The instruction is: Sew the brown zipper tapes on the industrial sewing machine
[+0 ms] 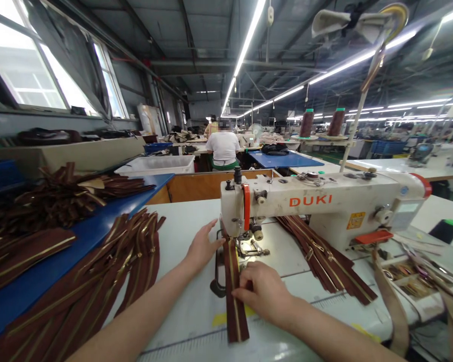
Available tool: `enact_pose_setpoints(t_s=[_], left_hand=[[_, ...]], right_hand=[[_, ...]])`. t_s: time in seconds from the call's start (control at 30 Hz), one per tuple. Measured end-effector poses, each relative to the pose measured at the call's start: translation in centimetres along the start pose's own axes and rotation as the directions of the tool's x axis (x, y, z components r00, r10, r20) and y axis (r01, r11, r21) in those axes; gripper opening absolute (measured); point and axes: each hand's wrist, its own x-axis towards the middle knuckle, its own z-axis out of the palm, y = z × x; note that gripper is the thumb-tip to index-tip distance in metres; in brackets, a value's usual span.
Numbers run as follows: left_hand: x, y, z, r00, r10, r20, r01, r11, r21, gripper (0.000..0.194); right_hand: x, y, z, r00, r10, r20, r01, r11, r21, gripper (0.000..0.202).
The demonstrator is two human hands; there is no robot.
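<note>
A brown zipper with gold teeth (232,301) lies lengthwise under the head of a white sewing machine (272,201), its near end hanging toward me on the table. My left hand (202,249) is to the left of the needle area, fingers stretched out and thumb at the zipper's far end. Curled at the zipper's right edge, my right hand (262,291) has its thumb on the brown tape and its fingers bent in. Another bunch of brown zippers (324,254) rests beneath the machine arm, to the right.
Many brown zippers (109,266) spread over the left of the table and a blue board (94,236). At right are a tray of small tools (411,281) and a black thread cone (444,231). A person in white (223,148) sits ahead.
</note>
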Motion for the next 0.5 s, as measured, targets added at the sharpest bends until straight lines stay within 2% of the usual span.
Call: enact_pose_setpoints(t_s=[0.07,0.13,0.2,0.23,0.3,0.4,0.5], left_hand=[[-1.2,-0.3,0.1,0.998,0.055,-0.031,-0.052,0.995,0.086,0.036],[-3.2,-0.4,0.3,0.995,0.102,0.009,-0.102,0.985,0.139,0.034],[-5.4,-0.5,0.5,0.98,0.155,0.124,-0.177,0.966,0.189,0.03],[-6.3,-0.6,0.6,0.955,0.21,0.21,-0.263,0.927,0.266,0.03],[-7.6,-0.9,0.7,0.905,0.286,0.314,-0.398,0.828,0.395,0.032],[-8.1,-1.4,0.9,0.876,0.343,0.34,-0.478,0.714,0.511,0.034],[-8.0,-1.8,1.0,0.875,0.36,0.324,-0.483,0.688,0.542,0.034]], right_hand=[[0.1,0.2,0.1,1.0,-0.009,0.008,0.009,1.0,-0.014,0.018],[0.0,0.3,0.2,1.0,-0.023,0.014,0.023,1.0,-0.02,0.019],[0.0,0.5,0.2,0.999,-0.043,0.016,0.044,0.999,-0.018,0.02],[0.0,0.6,0.2,0.999,-0.052,0.014,0.052,0.999,-0.017,0.02],[0.0,0.6,0.2,0.998,-0.062,0.006,0.062,0.998,-0.016,0.018],[0.0,0.6,0.1,0.998,-0.058,0.013,0.058,0.998,-0.013,0.011],[0.1,0.6,-0.1,0.998,-0.054,0.022,0.054,0.999,0.0,0.008]])
